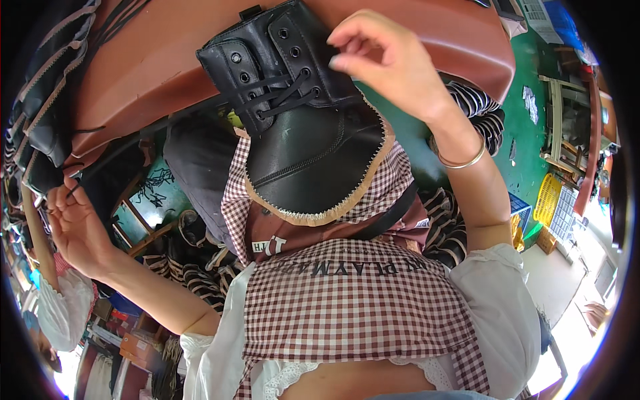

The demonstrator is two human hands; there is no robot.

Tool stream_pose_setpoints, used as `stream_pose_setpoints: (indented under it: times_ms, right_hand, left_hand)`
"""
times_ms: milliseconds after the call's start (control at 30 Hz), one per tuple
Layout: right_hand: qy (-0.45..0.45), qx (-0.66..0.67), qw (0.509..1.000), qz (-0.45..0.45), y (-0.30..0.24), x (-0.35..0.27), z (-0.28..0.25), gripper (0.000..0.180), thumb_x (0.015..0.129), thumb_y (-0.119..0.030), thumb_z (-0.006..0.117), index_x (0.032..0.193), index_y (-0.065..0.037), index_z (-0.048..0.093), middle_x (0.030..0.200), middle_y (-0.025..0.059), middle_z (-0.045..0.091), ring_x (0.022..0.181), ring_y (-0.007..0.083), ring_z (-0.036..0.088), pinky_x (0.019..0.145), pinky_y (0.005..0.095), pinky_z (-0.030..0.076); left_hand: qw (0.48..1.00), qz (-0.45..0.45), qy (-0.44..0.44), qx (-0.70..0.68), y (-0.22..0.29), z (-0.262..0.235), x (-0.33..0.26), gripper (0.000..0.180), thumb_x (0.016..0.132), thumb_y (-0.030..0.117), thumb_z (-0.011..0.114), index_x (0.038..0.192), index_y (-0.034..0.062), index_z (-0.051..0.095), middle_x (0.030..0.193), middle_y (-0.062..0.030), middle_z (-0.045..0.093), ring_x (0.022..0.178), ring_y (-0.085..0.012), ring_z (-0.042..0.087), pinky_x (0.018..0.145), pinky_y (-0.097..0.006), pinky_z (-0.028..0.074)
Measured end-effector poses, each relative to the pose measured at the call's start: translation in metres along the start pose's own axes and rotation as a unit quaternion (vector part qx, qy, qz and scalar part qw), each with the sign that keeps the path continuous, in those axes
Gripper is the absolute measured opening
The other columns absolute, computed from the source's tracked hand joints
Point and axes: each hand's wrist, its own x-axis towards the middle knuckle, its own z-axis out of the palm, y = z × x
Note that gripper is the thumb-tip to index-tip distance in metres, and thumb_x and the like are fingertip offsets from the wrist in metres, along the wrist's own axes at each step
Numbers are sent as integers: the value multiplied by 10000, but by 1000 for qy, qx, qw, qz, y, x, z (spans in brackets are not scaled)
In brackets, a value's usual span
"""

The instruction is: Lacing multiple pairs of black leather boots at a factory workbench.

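A black leather boot upper [307, 160], without a sole, lies over the table's edge toward my lap. White zigzag stitching runs along its tan lower border. Its black shoelace [283, 97] crosses between the lower eyelets, while the upper eyelets show no lace. Out to the left, my left hand [83, 230] is closed, its fingertips pinching a thin black lace end. My right hand [393, 67] is raised just right of the boot's eyelet flaps. Its fingers are curled, with a gap between thumb and forefinger and nothing visible in them.
Several black boot uppers [50, 113] are piled at the left of the brown table [153, 67]. Striped bundles [477, 117] hang beside the table. A yellow crate [550, 200] stands on the green floor at right. At far left is another person's white sleeve [63, 313].
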Motion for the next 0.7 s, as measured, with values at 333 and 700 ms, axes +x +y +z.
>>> stream_pose_setpoints:
  times_ms: [333,700]
  right_hand:
    - [-99,-285,953,-26,-46,38,57,107,796,-89,635,861,-4,633,1479,223,272,1397,466,123,1115,576,151]
    - [-107,-259,960,7,-48,40,56,116,806,-127,653,867,-29,659,1559,228,66,1413,487,35,1118,580,110]
  left_hand:
    - [806,-85,113,575,-162,76,14,148,844,-35,637,988,-5,636,884,-43,659,784,-64,590,677,-218,477]
    - [765,3,57,642,-177,87,30,86,804,-56,617,866,3,606,818,-98,583,659,-220,571,604,-290,461]
